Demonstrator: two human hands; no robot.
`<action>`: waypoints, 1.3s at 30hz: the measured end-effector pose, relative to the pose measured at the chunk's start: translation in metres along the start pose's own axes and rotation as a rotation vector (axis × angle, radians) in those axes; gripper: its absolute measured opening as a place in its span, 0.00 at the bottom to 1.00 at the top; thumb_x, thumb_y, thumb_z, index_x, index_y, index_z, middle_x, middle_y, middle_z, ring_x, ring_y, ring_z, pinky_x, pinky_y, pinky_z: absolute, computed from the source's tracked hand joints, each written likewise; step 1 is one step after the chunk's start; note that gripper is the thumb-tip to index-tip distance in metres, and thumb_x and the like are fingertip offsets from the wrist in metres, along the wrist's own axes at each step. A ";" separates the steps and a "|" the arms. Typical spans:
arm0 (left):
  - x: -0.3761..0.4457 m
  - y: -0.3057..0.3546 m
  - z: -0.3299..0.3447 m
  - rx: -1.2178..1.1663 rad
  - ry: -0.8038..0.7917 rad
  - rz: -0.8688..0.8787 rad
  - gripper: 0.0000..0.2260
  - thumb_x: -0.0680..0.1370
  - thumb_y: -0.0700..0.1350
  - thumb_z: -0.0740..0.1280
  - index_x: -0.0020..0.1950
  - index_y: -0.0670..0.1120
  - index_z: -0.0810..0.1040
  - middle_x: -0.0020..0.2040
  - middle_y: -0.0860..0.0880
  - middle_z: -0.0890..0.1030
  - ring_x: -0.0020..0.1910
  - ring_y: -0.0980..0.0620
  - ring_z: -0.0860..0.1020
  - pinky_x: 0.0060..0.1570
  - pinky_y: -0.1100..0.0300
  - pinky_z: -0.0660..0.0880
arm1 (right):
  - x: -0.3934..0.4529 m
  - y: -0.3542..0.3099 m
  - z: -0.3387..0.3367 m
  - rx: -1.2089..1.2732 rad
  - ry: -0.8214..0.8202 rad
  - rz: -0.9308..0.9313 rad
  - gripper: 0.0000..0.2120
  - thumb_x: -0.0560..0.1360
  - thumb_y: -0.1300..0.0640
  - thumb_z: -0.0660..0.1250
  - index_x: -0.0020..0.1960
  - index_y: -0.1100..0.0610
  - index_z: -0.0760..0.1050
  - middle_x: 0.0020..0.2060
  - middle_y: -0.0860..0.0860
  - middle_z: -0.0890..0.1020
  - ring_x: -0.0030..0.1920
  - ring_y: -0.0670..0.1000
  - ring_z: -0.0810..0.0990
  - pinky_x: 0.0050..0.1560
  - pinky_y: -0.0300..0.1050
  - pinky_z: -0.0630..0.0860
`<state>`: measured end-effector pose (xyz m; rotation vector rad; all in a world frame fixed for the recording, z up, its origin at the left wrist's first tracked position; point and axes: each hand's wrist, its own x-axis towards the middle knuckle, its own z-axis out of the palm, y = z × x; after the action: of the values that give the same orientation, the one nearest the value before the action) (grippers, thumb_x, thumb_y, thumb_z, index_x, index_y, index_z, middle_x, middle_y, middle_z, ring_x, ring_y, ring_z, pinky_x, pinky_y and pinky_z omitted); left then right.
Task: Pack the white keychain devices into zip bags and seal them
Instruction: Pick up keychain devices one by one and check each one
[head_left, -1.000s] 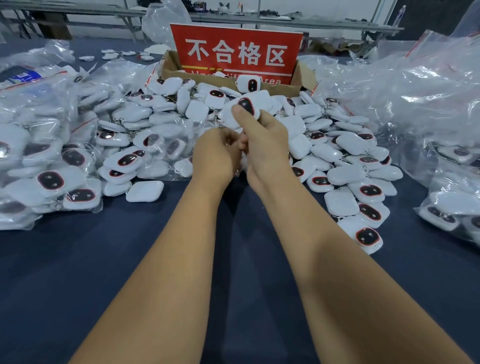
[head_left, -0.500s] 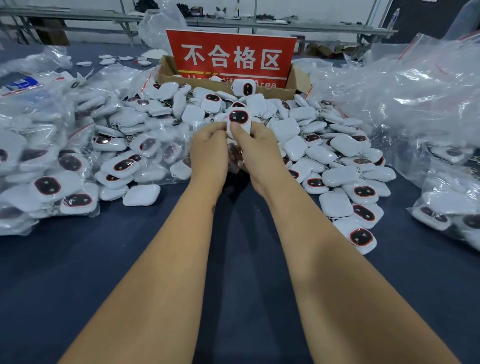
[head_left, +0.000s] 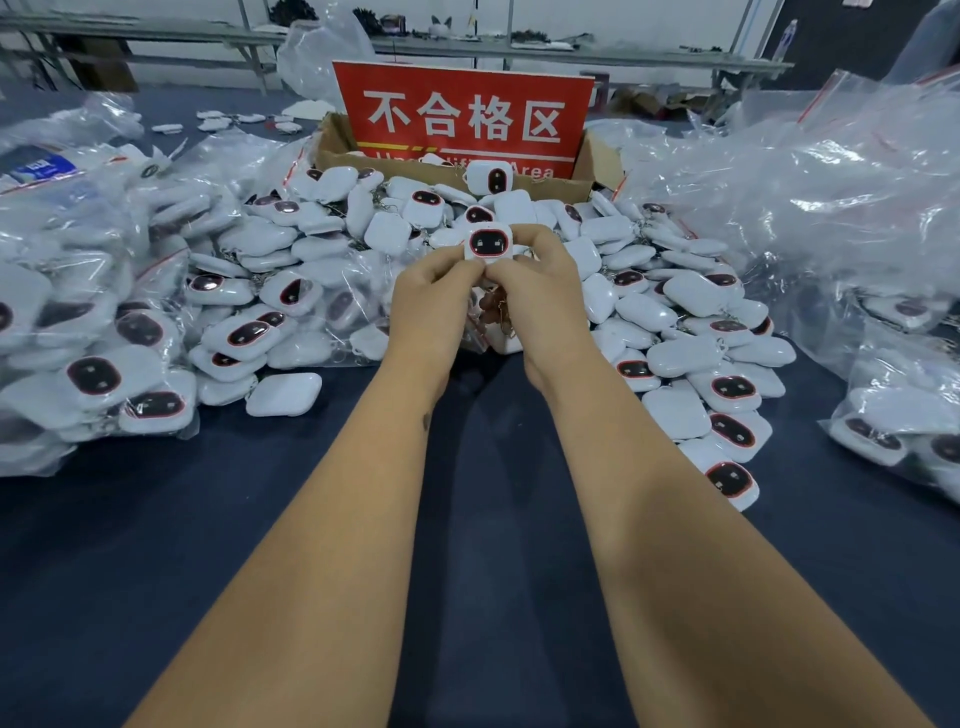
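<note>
Since a second ago, when the right hand (head_left: 540, 291) pinched the white keychain device (head_left: 489, 242) tilted off to the right, the device has been turned to face the camera squarely and both hands now share it. Fingertips of the left hand (head_left: 434, 306) pinch its lower left edge while the right hand's fingers curl round its right side and top corner, thumbs meeting just below the dark, red-rimmed oval face. Both hands are close together, touching under the device, raised above the middle of the heap. A metal chain (head_left: 497, 312) hangs between the palms. Loose devices (head_left: 680, 317) lie piled behind and to the right of the hands, spilling onto the dark blue table (head_left: 467, 519). To the left, filled zip bags (head_left: 98, 332) with red seal strips are stacked, and one bare device (head_left: 284, 395) lies alone at their near edge. On the right, a mound of clear plastic bags (head_left: 810, 208) rises, with more bagged devices below it. Behind the heap stands a cardboard box (head_left: 337, 150) bearing a red sign (head_left: 464, 117) with white characters.
</note>
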<state>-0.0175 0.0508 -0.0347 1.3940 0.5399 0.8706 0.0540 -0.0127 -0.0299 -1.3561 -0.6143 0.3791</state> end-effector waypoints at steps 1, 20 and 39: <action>0.000 0.000 0.000 -0.018 -0.003 -0.014 0.09 0.77 0.42 0.66 0.39 0.51 0.83 0.36 0.52 0.83 0.35 0.56 0.80 0.35 0.62 0.75 | 0.000 0.000 0.000 -0.005 -0.011 -0.005 0.12 0.74 0.67 0.65 0.48 0.50 0.75 0.29 0.43 0.82 0.33 0.44 0.80 0.34 0.40 0.76; 0.000 0.002 0.000 -0.066 -0.018 -0.058 0.09 0.76 0.45 0.67 0.38 0.53 0.83 0.38 0.52 0.83 0.40 0.50 0.80 0.45 0.51 0.76 | 0.002 0.002 0.003 0.134 -0.022 0.014 0.08 0.76 0.62 0.65 0.48 0.53 0.81 0.44 0.53 0.84 0.46 0.51 0.82 0.50 0.52 0.81; 0.001 0.003 0.002 -0.055 0.009 -0.107 0.05 0.77 0.46 0.67 0.42 0.49 0.81 0.41 0.48 0.83 0.46 0.47 0.80 0.53 0.47 0.76 | 0.002 0.003 0.002 0.081 -0.030 0.040 0.09 0.76 0.64 0.63 0.53 0.59 0.80 0.45 0.57 0.82 0.45 0.52 0.80 0.46 0.47 0.79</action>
<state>-0.0160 0.0501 -0.0316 1.3002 0.5884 0.8004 0.0544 -0.0091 -0.0326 -1.2883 -0.5913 0.4532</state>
